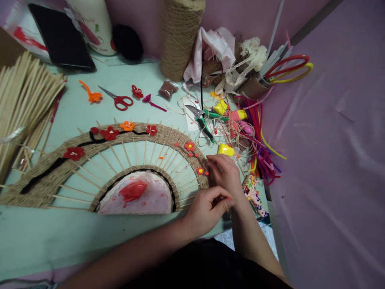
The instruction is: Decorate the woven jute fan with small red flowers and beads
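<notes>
A large woven fan (168,134) of twine and thin sticks lies flat, with red and orange flowers along its curved band. Its half-round centre (108,200) is pale with pink marks, and a crumpled red plastic piece (132,190) rests on it. At the band's right end, beside small red flowers with yellow middles (200,171), my right hand (226,174) has its fingers bent together at the twine; what they pinch is hidden. My left hand (206,210) is closed in a pinch just in front, with a tiny red bit at the fingertips that I cannot make out.
Red-handled scissors (122,102), loose fuzzy flowers (137,92) and green-handled pruners (205,127) lie behind the fan. Tangled twine and bright pipe cleaners (260,136) crowd the right. A twine spool (180,40) stands at the back; bundled sticks (24,100) lie left.
</notes>
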The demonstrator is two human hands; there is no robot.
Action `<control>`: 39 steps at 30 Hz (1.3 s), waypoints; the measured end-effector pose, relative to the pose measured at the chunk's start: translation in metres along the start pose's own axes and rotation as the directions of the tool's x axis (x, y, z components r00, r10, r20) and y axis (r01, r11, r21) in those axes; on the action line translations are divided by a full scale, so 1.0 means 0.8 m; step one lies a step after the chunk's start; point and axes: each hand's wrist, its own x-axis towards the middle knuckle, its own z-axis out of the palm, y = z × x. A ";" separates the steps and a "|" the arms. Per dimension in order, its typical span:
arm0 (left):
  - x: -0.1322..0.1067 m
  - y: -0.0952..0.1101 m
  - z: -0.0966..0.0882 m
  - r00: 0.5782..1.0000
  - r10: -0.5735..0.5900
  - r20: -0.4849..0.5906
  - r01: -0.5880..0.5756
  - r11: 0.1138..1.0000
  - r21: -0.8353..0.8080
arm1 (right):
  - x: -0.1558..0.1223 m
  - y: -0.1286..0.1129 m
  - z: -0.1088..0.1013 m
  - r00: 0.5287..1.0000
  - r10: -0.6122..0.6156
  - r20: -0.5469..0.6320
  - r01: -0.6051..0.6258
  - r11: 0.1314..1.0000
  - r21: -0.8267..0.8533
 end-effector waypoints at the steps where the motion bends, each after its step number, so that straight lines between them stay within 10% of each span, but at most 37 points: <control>1: 0.000 0.000 0.000 1.000 0.002 0.000 -0.002 1.000 -0.002 | -0.001 0.001 0.000 1.000 -0.003 -0.008 0.003 1.000 -0.002; 16: 0.000 0.001 0.001 1.000 -0.008 0.003 0.008 0.999 -0.031 | -0.008 -0.006 -0.006 0.974 -0.222 0.051 0.224 0.898 -0.378; 39: -0.001 0.003 0.001 1.000 0.009 -0.003 -0.009 1.000 -0.015 | -0.011 -0.003 -0.009 0.977 -0.205 0.056 0.212 0.938 -0.274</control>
